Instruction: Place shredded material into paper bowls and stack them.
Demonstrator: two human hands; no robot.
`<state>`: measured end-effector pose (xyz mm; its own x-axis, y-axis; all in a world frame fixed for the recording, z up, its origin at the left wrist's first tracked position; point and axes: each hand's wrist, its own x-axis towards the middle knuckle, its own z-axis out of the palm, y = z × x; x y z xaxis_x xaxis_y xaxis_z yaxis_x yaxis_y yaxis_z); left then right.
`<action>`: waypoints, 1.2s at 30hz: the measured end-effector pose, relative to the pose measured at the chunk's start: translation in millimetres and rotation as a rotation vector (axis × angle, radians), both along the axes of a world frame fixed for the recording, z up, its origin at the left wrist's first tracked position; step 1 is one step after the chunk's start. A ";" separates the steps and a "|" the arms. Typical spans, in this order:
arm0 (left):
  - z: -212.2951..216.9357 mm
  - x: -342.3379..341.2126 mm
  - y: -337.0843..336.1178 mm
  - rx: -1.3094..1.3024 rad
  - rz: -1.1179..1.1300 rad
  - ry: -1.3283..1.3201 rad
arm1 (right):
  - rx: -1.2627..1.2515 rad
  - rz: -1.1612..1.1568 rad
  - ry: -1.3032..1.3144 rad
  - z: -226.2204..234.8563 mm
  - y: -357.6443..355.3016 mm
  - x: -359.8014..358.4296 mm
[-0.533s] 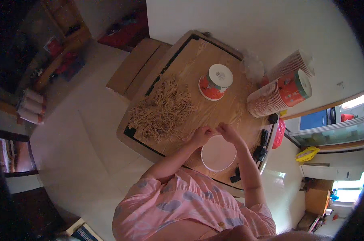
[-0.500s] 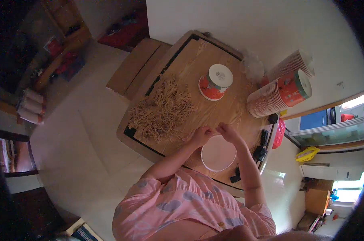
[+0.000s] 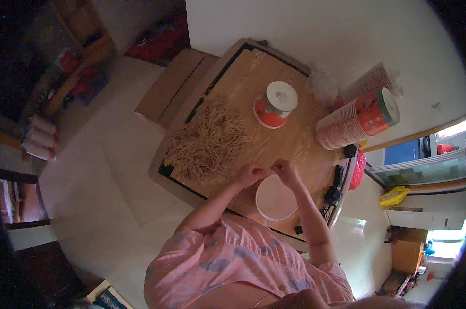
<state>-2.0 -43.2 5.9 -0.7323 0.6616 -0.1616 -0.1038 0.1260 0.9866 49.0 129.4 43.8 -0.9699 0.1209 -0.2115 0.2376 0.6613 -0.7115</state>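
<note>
My left hand (image 3: 250,174) and my right hand (image 3: 286,171) are close together at the far rim of an open white paper bucket (image 3: 277,200). Both hands have their fingers pinched, facing each other with a small gap. Whatever sits between the fingertips is too small to make out. Left of my hands lies a loose, tangled heap of tan strings (image 3: 209,141) on the wooden table (image 3: 261,69). Further back, a red and white paper bucket (image 3: 272,114) rests upside down on the table.
Tall nested stacks of red and white paper buckets (image 3: 341,126) lean at the table's right side, by a clear plastic bag (image 3: 323,87). Black adapters (image 3: 333,194) line the right edge. A cardboard box (image 3: 173,85) stands beyond the left edge.
My left hand has shifted slightly left and down, so the hands are a little further apart. The open bucket has moved slightly left.
</note>
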 end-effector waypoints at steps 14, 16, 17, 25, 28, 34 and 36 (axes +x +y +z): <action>10.9 -0.2 7.6 -0.125 -0.113 0.247 | 0.005 -0.059 0.074 2.4 -2.6 5.7; 14.8 1.0 5.9 0.121 -0.073 -0.003 | 0.001 -0.072 0.082 3.9 -4.2 8.3; 18.6 0.6 5.2 0.121 -0.073 -0.004 | -0.002 -0.087 0.089 5.3 -6.0 9.5; 5.5 -2.8 11.4 0.128 0.021 -0.851 | 0.113 -0.187 0.246 6.4 -28.9 18.2; -24.0 -3.7 16.4 0.207 0.028 -0.905 | 0.237 -0.203 0.318 5.7 -39.5 21.4; -35.2 -1.7 17.1 0.290 0.087 -1.066 | 0.397 -0.204 0.452 14.2 -55.9 29.2; -39.9 -2.0 15.2 0.292 0.094 -1.060 | 0.447 -0.181 0.454 14.6 -57.3 31.0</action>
